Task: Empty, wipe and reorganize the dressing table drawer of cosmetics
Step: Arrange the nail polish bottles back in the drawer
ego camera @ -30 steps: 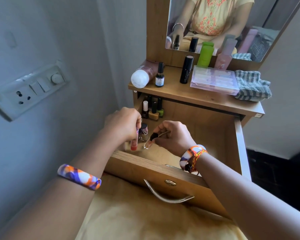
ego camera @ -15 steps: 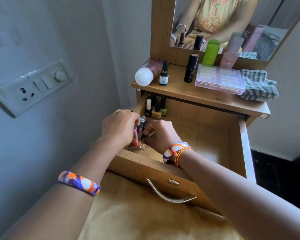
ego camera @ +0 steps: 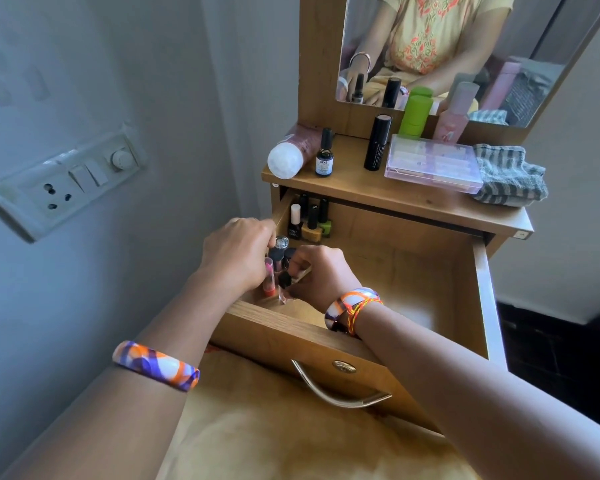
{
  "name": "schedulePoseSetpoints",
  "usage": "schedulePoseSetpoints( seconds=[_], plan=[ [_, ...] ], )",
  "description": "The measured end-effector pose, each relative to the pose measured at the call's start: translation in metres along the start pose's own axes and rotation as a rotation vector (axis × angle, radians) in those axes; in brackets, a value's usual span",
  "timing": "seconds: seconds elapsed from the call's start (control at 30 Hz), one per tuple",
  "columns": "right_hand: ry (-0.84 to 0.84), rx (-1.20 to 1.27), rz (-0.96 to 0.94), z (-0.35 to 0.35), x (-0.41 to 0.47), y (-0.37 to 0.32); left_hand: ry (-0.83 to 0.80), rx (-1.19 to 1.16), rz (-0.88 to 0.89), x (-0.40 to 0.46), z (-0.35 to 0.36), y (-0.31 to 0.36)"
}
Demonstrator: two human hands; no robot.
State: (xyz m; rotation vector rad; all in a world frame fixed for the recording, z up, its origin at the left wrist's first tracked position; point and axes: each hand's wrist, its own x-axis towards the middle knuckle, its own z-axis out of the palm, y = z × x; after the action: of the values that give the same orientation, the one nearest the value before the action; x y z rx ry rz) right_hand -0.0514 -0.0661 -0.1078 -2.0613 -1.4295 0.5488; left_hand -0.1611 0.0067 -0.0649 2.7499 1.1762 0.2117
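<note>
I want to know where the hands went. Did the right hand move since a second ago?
Yes. The right hand moved left toward the drawer's left wall and closer to the left hand, judged against the nail polish bottles at the back.

Single head view, close, angled down into the open drawer point(ego camera: 326, 344).

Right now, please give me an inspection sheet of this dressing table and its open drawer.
Surface: wooden top, crowded with items.
Job's things: drawer pulled open; nail polish bottles upright in back left corner; lip gloss tubes at front left.
Clutter: white-capped tube lying down, dropper bottle, black stick, green container, pink case, striped cloth.
Hands: left hand and right hand both grip small tubes.
Cables: nothing seen.
Surroundings: mirror, wall switchboard.
</note>
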Motion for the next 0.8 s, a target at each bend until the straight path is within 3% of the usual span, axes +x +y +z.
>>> schedulePoseSetpoints(
  seconds=[0.3,0.43,0.53,0.63,0.8],
  plan=[
    [0.115,0.134,-0.023,-0.033,-0.005,0.001,0.015,-0.130,0.074,0.019,-0.045,0.027],
    [0.214,0.146,-0.043,-0.066,0.000,0.000,0.180,-0.211,0.089,0.054,-0.068,0.041],
    [0.434,0.134,-0.029,-0.092,0.018,0.005,0.300,-0.150,0.098,0.087,-0.076,0.048],
    [0.577,0.049,0.003,-0.119,0.043,0.010,0.202,0.020,0.069,0.112,-0.077,0.057],
    [0.576,-0.220,0.111,-0.146,0.078,0.017,0.109,0.178,0.070,0.131,-0.062,0.067]
  ],
)
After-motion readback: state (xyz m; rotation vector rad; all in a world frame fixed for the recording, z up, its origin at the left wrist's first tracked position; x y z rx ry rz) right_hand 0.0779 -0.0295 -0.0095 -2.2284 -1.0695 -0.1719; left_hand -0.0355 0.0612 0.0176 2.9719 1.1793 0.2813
